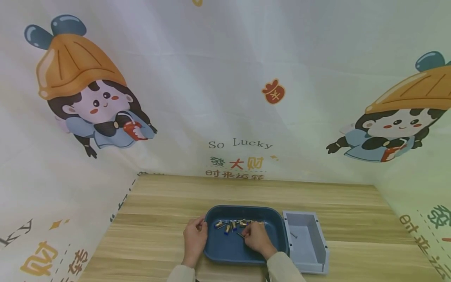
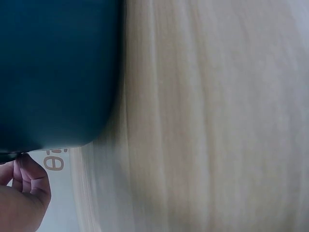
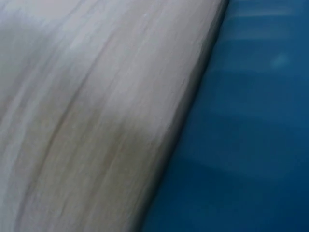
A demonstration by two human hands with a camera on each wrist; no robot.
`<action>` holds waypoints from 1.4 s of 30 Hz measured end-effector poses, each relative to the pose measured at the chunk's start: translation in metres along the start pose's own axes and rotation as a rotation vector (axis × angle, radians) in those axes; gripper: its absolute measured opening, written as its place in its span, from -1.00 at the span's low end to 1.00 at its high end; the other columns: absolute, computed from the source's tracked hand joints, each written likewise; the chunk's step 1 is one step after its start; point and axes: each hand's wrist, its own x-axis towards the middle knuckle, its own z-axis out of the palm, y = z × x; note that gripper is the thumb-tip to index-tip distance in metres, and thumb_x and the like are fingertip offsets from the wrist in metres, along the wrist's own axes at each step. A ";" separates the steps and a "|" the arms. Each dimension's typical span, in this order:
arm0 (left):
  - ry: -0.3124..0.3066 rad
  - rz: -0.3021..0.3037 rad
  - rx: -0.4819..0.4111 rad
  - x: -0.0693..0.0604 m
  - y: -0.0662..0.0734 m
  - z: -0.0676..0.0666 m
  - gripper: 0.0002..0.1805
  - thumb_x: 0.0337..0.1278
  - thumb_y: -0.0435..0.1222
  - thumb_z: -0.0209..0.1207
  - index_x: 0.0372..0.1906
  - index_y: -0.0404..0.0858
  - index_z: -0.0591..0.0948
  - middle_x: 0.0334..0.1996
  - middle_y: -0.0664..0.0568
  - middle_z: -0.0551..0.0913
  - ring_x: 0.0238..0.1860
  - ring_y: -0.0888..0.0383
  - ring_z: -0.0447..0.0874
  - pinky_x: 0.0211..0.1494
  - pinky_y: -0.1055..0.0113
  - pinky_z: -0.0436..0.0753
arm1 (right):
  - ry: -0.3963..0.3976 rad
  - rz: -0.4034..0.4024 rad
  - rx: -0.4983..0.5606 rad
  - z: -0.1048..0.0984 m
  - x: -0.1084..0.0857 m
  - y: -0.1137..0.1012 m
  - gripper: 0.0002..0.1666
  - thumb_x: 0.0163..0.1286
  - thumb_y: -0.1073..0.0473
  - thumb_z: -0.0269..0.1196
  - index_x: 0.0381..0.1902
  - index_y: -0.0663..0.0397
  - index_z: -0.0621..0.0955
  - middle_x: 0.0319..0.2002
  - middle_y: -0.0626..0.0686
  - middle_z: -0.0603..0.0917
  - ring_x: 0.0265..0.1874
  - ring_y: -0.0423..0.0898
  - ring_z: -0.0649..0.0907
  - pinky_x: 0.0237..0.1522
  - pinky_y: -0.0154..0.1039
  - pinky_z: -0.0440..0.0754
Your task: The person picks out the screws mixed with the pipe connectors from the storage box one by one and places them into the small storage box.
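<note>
A dark blue tray (image 1: 229, 250) stands on the wooden table, holding a pile of small brass-coloured cylindrical pieces with blue ends (image 1: 227, 227) and thin silver screws or pins. At its left side, my left hand (image 1: 195, 237) pinches the rim; the left wrist view shows this hand (image 2: 24, 193) with curled fingers at the tray's edge (image 2: 58, 72). Inside the tray, my right hand (image 1: 258, 238) pinches a thin metal screw-like piece (image 1: 240, 235) between thumb and fingers. The right wrist view shows only the tray (image 3: 241, 135) and tabletop, not the hand.
Right beside the tray sits a grey open box (image 1: 306, 250) with one silver screw (image 1: 293, 235) in it. Wooden tabletop (image 1: 148, 235) surrounds both containers. A printed white cloth (image 1: 225, 98) hangs behind and at the sides.
</note>
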 end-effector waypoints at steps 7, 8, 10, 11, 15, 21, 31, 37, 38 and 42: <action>-0.016 0.002 -0.006 -0.002 -0.001 0.000 -0.75 0.07 -0.53 0.13 -0.12 -0.51 0.65 -0.35 -0.17 0.62 -0.35 0.13 0.52 -0.37 0.47 0.49 | 0.015 0.052 0.026 0.000 -0.003 0.001 -0.82 -0.09 0.52 0.15 -0.57 0.27 0.66 -0.55 0.03 0.66 -0.53 -0.21 0.50 -0.51 -0.36 0.47; -0.015 0.002 -0.006 -0.002 -0.001 0.001 -0.75 0.07 -0.53 0.13 -0.12 -0.51 0.65 -0.36 -0.17 0.62 -0.35 0.13 0.52 -0.38 0.47 0.49 | 0.015 0.061 0.027 0.000 -0.003 0.000 -0.82 -0.09 0.52 0.15 -0.57 0.27 0.66 -0.54 0.03 0.66 -0.53 -0.20 0.50 -0.50 -0.36 0.47; -0.015 0.000 -0.004 -0.002 -0.002 0.001 -0.75 0.07 -0.53 0.13 -0.12 -0.51 0.65 -0.36 -0.17 0.62 -0.35 0.13 0.52 -0.37 0.47 0.50 | 0.013 0.079 0.033 0.000 -0.004 0.000 -0.82 -0.07 0.51 0.14 -0.56 0.26 0.66 -0.53 0.04 0.66 -0.53 -0.19 0.50 -0.50 -0.35 0.46; -0.014 -0.002 -0.004 -0.003 -0.002 0.001 -0.75 0.07 -0.53 0.13 -0.12 -0.51 0.65 -0.36 -0.17 0.62 -0.35 0.13 0.52 -0.37 0.47 0.50 | 0.013 0.084 0.035 0.000 -0.004 0.000 -0.82 -0.07 0.51 0.14 -0.56 0.26 0.66 -0.53 0.04 0.66 -0.52 -0.19 0.51 -0.49 -0.34 0.47; -0.016 -0.005 -0.001 -0.003 -0.003 0.001 -0.75 0.07 -0.52 0.13 -0.12 -0.51 0.65 -0.36 -0.16 0.62 -0.36 0.13 0.52 -0.37 0.47 0.49 | 0.015 0.076 0.036 0.000 -0.004 0.002 -0.83 -0.08 0.51 0.15 -0.57 0.26 0.65 -0.53 0.04 0.66 -0.51 -0.18 0.51 -0.48 -0.34 0.48; -0.011 0.000 0.002 -0.002 -0.001 0.000 -0.75 0.08 -0.52 0.13 -0.11 -0.49 0.65 -0.37 -0.16 0.61 -0.35 0.12 0.50 -0.37 0.47 0.48 | 0.009 0.036 -0.016 -0.003 -0.002 0.003 -0.81 -0.11 0.53 0.13 -0.56 0.26 0.64 -0.53 0.04 0.65 -0.49 -0.15 0.55 -0.42 -0.26 0.56; -0.015 -0.004 0.016 -0.001 0.000 0.000 -0.75 0.10 -0.51 0.13 -0.10 -0.49 0.65 -0.37 -0.16 0.60 -0.36 0.12 0.50 -0.37 0.48 0.47 | -0.024 0.017 -0.030 -0.009 -0.002 0.002 -0.78 -0.04 0.55 0.08 -0.52 0.26 0.63 -0.50 0.06 0.65 -0.46 -0.10 0.58 -0.35 -0.20 0.58; -0.008 0.003 0.009 -0.001 0.000 0.001 -0.75 0.09 -0.51 0.13 -0.11 -0.48 0.66 -0.37 -0.16 0.60 -0.36 0.13 0.48 -0.36 0.47 0.46 | -0.010 0.061 0.040 -0.019 -0.002 0.005 -0.77 0.05 0.51 0.04 -0.50 0.26 0.63 -0.46 0.11 0.67 -0.53 -0.16 0.48 -0.44 -0.30 0.46; -0.007 0.002 0.007 -0.002 0.000 0.001 -0.75 0.09 -0.51 0.13 -0.11 -0.48 0.66 -0.37 -0.16 0.60 -0.36 0.13 0.48 -0.36 0.47 0.46 | -0.008 0.073 0.048 -0.021 -0.003 0.005 -0.77 0.06 0.50 0.04 -0.49 0.26 0.64 -0.45 0.11 0.68 -0.54 -0.17 0.47 -0.45 -0.30 0.45; -0.004 -0.002 0.006 -0.002 0.000 0.000 -0.75 0.09 -0.50 0.13 -0.12 -0.48 0.66 -0.36 -0.16 0.61 -0.36 0.13 0.48 -0.35 0.47 0.46 | 0.002 0.115 0.073 -0.031 -0.003 0.004 -0.78 0.12 0.48 0.07 -0.46 0.24 0.65 -0.39 0.11 0.70 -0.54 -0.17 0.45 -0.48 -0.31 0.42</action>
